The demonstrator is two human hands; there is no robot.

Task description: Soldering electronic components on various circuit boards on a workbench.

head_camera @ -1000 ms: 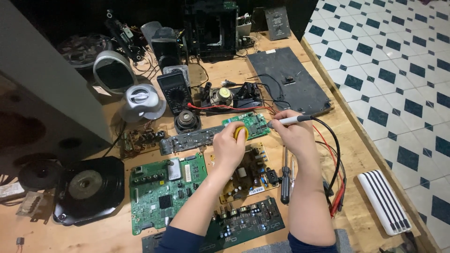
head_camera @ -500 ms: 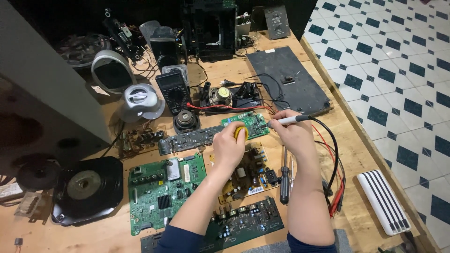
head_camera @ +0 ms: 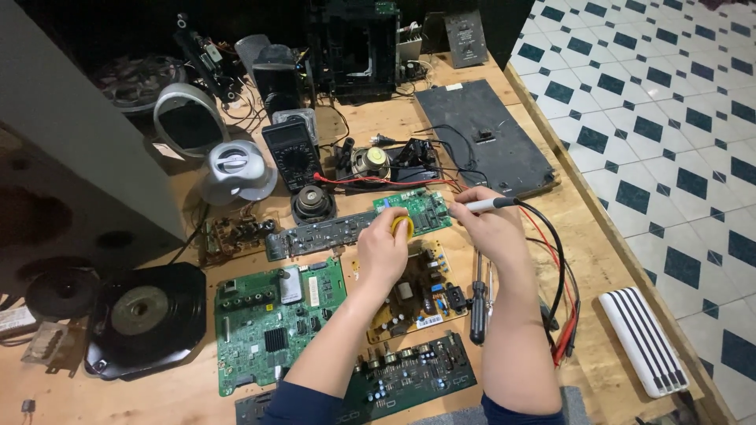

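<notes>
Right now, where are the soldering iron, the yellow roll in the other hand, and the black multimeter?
soldering iron (head_camera: 490, 205): head view, on its pale handle beside the right hand.
yellow roll (head_camera: 402, 227): head view, on the rim showing in the left hand.
black multimeter (head_camera: 292, 154): head view, on its front face.

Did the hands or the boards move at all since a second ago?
Hardly anything moved. The right hand still holds the soldering iron to the small green board, and the left hand still holds the yellow solder roll. The boards stayed put.
</notes>
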